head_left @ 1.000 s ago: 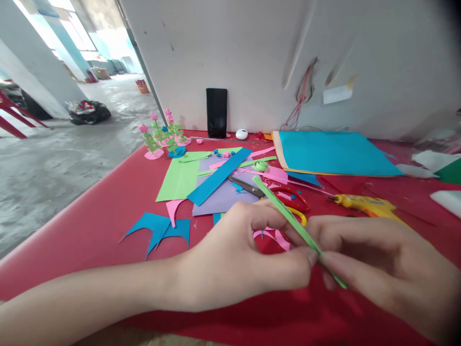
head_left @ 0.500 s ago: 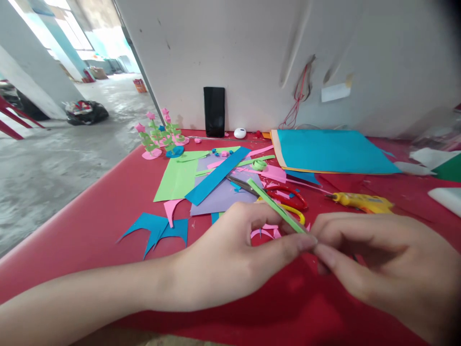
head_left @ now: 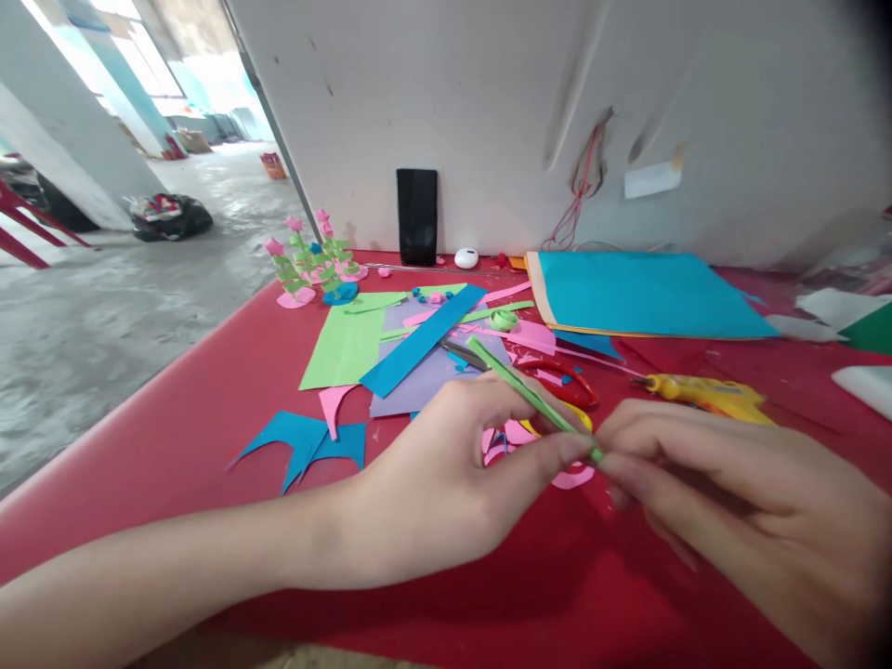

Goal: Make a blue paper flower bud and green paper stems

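Note:
A narrow green paper strip (head_left: 524,388) slants down to the right between my two hands. My left hand (head_left: 480,474) pinches it between thumb and fingers near its lower end. At that same end, the fingertips of my right hand (head_left: 703,483) are closed on the strip's tip. Behind my left hand lie scissors (head_left: 583,373) with red and yellow handles, partly hidden. A rolled green paper coil (head_left: 503,320) rests just beyond them. The wide blue strip (head_left: 425,340) lies across green paper (head_left: 345,346) and purple paper (head_left: 400,395).
Paper flowers (head_left: 307,265) stand at the table's back left corner. Blue sheets (head_left: 648,293) and a yellow glue gun (head_left: 703,395) lie to the right. A black phone (head_left: 416,218) leans on the wall beside a white case (head_left: 466,258). Blue scraps (head_left: 307,444) lie at left.
My hands have drawn slightly apart, and a bit of the green strip's lower end now shows between the fingertips. The strip's upper end has shifted a little left.

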### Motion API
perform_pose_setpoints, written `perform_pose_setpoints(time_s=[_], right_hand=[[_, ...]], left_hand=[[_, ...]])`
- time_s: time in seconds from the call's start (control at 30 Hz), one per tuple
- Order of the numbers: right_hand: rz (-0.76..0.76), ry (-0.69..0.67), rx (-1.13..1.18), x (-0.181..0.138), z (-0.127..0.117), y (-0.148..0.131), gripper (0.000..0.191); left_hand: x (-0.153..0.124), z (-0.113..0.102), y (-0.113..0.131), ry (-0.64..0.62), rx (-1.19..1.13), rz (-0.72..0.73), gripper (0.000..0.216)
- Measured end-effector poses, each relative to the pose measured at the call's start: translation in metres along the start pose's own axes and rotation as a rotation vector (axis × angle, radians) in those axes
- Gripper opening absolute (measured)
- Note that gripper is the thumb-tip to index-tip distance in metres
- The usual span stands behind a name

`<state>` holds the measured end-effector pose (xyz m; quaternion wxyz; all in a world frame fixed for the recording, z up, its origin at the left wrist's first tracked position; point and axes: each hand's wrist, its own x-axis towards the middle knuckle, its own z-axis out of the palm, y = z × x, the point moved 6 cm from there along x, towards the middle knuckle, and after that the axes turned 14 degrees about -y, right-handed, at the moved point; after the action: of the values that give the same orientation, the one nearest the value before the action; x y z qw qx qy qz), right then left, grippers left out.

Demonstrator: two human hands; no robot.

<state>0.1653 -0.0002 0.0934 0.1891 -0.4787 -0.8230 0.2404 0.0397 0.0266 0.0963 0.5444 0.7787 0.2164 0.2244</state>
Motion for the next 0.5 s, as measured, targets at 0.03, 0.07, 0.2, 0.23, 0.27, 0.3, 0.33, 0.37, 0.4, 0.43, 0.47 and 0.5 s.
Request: perform_pose_setpoints(time_s=[0.03, 0.07, 0.2, 0.23, 0.27, 0.3, 0.33, 0.37, 0.4, 0.43, 0.47, 0.5], right_hand=[[0.006, -0.018, 0.063, 0.001, 0.0002, 0.0006, 0.024], [0.034, -0.031, 0.132, 0.002, 0.0003, 0.0025, 0.028], [0.114, -0.018, 0.264, 0.0029, 0.0004, 0.009, 0.035], [0.095, -0.003, 0.237, 0.0025, 0.0003, 0.0087, 0.031], [0.072, 0.005, 0.205, 0.0019, 0.0009, 0.0083, 0.025], [0.055, 0.009, 0.182, 0.0011, 0.0018, 0.0081, 0.02], [0.056, 0.02, 0.174, 0.0001, 0.0023, 0.0091, 0.017], [0.063, 0.025, 0.182, -0.0006, 0.0027, 0.0102, 0.016], [0.058, 0.022, 0.202, -0.0008, 0.0031, 0.0103, 0.018], [0.049, 0.01, 0.224, -0.0002, 0.0032, 0.0099, 0.02], [0.039, 0.002, 0.239, 0.0008, 0.0024, 0.0092, 0.021], [0.025, -0.004, 0.246, 0.0021, 0.001, 0.008, 0.021]], left_hand=[[-0.0001, -0.0008, 0.0002, 0.004, -0.001, 0.006, 0.016], [-0.0002, -0.0017, 0.0007, 0.009, -0.003, 0.016, 0.016], [0.0006, -0.0037, 0.003, 0.016, 0.003, 0.042, 0.017], [0.0011, -0.0036, 0.0031, 0.014, 0.006, 0.037, 0.016], [0.0015, -0.0036, 0.0031, 0.016, 0.008, 0.032, 0.016], [0.0018, -0.0033, 0.0032, 0.015, 0.01, 0.03, 0.015], [0.002, -0.0027, 0.0033, 0.012, 0.012, 0.031, 0.015], [0.0021, -0.0021, 0.0035, 0.007, 0.014, 0.035, 0.015], [0.002, -0.0017, 0.0033, 0.007, 0.018, 0.036, 0.015], [0.0019, -0.0015, 0.0028, 0.008, 0.019, 0.033, 0.016], [0.0016, -0.0018, 0.0023, 0.013, 0.016, 0.031, 0.015], [0.0012, -0.0023, 0.0015, 0.02, 0.01, 0.025, 0.015]])
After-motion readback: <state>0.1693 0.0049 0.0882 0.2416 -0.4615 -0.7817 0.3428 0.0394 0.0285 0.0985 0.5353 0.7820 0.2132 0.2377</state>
